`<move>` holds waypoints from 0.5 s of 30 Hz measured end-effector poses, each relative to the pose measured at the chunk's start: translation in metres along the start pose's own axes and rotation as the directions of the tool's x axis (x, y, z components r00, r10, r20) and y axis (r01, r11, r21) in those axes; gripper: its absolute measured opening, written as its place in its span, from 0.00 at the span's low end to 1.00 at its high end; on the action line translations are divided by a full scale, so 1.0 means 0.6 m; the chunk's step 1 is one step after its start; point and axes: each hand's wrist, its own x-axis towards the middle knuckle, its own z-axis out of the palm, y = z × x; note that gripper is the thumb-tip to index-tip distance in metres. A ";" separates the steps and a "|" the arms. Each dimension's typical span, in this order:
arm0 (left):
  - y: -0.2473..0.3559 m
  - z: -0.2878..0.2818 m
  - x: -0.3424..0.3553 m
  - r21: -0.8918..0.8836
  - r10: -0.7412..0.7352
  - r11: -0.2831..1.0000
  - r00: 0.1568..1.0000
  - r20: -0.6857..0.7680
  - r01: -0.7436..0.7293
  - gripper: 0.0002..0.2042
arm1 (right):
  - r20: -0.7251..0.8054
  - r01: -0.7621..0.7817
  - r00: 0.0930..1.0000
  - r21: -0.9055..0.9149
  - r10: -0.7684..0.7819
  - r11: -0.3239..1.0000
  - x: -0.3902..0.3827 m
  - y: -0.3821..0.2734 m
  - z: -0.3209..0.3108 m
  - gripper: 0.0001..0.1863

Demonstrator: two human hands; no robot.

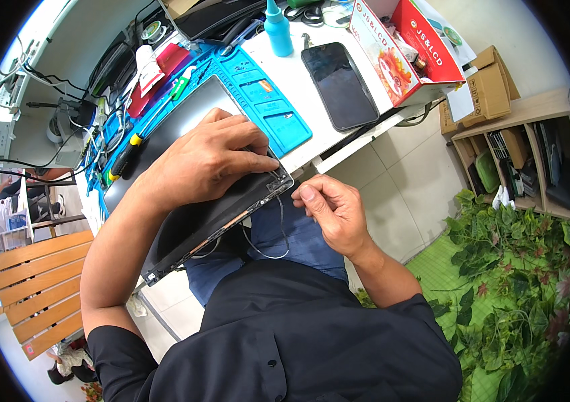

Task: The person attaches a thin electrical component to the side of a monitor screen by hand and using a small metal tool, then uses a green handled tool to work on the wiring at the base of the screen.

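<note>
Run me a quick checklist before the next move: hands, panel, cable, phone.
1. Left hand at the dark panel, near its right corner: ok.
2. Right hand close to that corner: ok, just to its right.
3. Something small between the right fingers: cannot tell, too small to make out.
4. Thin cable tucked away: not ok, it hangs in a loop below the panel's edge.
5. Phone clear of the panel: ok, lying apart on the white table.
</note>
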 end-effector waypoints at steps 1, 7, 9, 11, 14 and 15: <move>0.000 0.000 0.000 0.005 0.007 1.000 1.000 -0.003 -0.007 0.22 | 0.001 0.001 1.000 0.002 -0.001 1.000 0.000 0.000 0.000 0.13; 0.006 0.002 0.000 0.038 0.039 0.999 0.999 -0.022 -0.038 0.23 | 0.008 0.003 1.000 0.007 -0.003 1.000 0.003 0.000 0.003 0.13; 0.006 0.005 -0.004 0.062 0.058 0.997 0.998 -0.035 -0.055 0.23 | 0.009 0.010 1.000 -0.010 -0.010 1.000 0.004 0.003 0.004 0.12; 0.005 0.008 -0.006 0.095 0.088 0.992 0.995 -0.044 -0.084 0.23 | 0.006 0.010 1.000 -0.020 -0.010 1.000 0.004 0.005 0.005 0.11; 0.006 0.007 -0.009 0.125 0.093 0.988 0.995 -0.024 -0.090 0.22 | 0.001 0.016 1.000 -0.023 -0.016 1.000 0.006 0.007 0.007 0.11; 0.007 0.008 -0.011 0.140 0.107 0.985 0.994 -0.026 -0.102 0.21 | -0.003 0.028 1.000 -0.025 -0.029 0.999 0.006 0.007 0.009 0.10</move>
